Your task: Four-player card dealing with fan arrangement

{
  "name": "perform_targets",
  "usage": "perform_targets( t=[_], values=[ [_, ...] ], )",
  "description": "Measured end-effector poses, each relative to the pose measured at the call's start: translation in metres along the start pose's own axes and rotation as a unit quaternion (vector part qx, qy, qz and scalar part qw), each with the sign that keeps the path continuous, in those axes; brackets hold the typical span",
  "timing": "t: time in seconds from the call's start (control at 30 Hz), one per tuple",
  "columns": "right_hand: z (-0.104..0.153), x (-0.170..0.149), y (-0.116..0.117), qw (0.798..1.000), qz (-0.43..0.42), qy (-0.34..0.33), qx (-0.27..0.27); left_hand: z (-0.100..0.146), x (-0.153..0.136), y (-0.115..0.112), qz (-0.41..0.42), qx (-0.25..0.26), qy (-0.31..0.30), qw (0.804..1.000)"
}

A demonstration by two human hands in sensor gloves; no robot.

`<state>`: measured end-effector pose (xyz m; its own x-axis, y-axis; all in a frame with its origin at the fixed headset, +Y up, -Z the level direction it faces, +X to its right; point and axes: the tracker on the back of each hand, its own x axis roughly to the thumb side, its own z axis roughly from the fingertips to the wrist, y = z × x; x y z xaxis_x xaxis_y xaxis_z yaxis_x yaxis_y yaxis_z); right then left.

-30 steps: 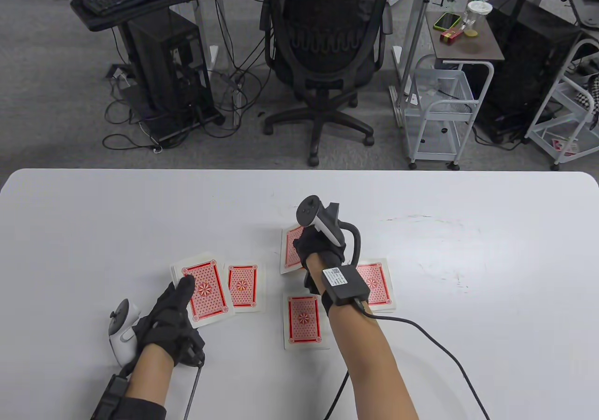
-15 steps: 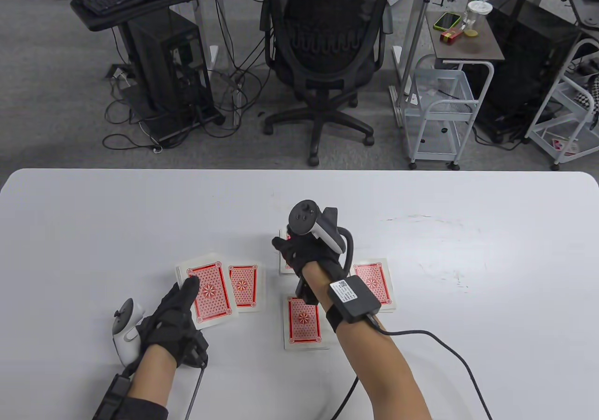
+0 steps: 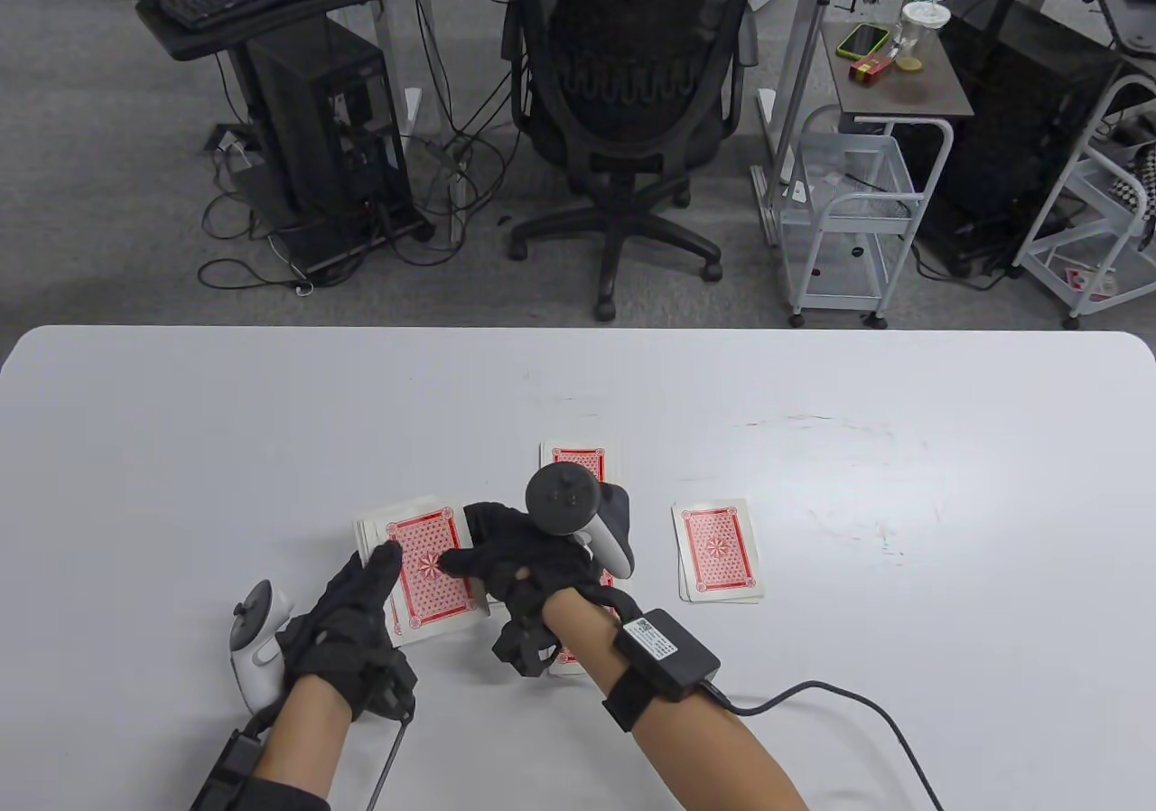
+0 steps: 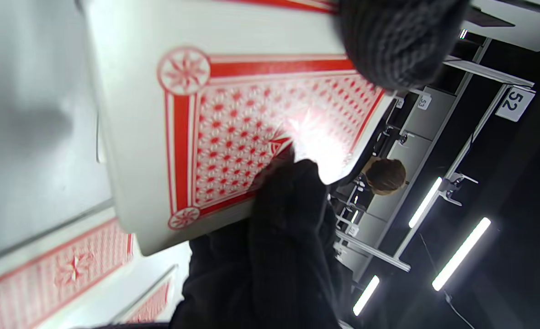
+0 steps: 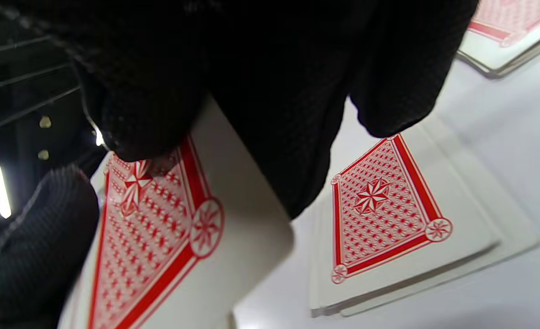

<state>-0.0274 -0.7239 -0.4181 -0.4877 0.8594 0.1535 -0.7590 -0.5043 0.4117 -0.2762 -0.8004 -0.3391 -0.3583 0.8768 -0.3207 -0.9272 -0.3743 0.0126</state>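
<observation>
- The deck, red-backed and face down, sits in the left hand, which holds it with the fingers along its near-left edge; in the left wrist view a gloved fingertip presses on the top card.
- The right hand reaches across to the deck's right side, its thumb and fingers on the top card; in the right wrist view the fingers curl over a card's corner, so it seems to pinch that card, though the grip itself is partly hidden.
- Just under the right hand and wrist lie two dealt piles, mostly covered in the table view; the right wrist view shows one small pile flat on the tabletop, just beside the fingers.
- Beyond the right hand, touching nothing, lies another dealt pile, its near end hidden behind the tracker on that hand.
- To the right of the right hand, apart from it, lies a fourth pile, slightly skewed.
- A black box is strapped to the right forearm, its cable trailing over the tabletop toward the near edge.
- The left hand carries a white tracker on its outer side.
- Past the tabletop's far edge stands an office chair.
</observation>
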Motion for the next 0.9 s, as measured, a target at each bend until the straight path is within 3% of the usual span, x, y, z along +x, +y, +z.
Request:
perform_targets(
  t=[0.1, 0.27, 0.47, 0.57, 0.67, 0.77, 0.9],
  values=[
    [0.004, -0.007, -0.013, 0.999, -0.044, 0.005, 0.008, -0.001, 0.0, -0.004, -0.001, -0.005, -0.006, 1.0],
    [0.017, -0.026, -0.067, 0.999, -0.04, 0.03, -0.017, 0.0, -0.002, -0.001, -0.002, 0.01, 0.002, 1.0],
    [0.043, -0.059, -0.143, 0.989, 0.066, 0.108, -0.082, -0.002, -0.003, 0.003, -0.005, 0.013, 0.011, 1.0],
    [0.059, -0.082, -0.168, 0.97, 0.129, 0.17, -0.117, -0.003, -0.005, 0.002, -0.009, 0.012, 0.014, 1.0],
    [0.07, -0.105, -0.177, 0.945, 0.189, 0.234, -0.124, -0.003, -0.005, 0.003, -0.012, 0.014, 0.016, 1.0],
    [0.072, -0.12, -0.176, 0.915, 0.266, 0.279, -0.122, -0.003, -0.005, 0.004, -0.014, 0.017, 0.018, 1.0],
    [0.067, -0.135, -0.164, 0.854, 0.39, 0.324, -0.116, -0.002, -0.004, 0.005, -0.017, 0.022, 0.019, 0.999]
  ],
)
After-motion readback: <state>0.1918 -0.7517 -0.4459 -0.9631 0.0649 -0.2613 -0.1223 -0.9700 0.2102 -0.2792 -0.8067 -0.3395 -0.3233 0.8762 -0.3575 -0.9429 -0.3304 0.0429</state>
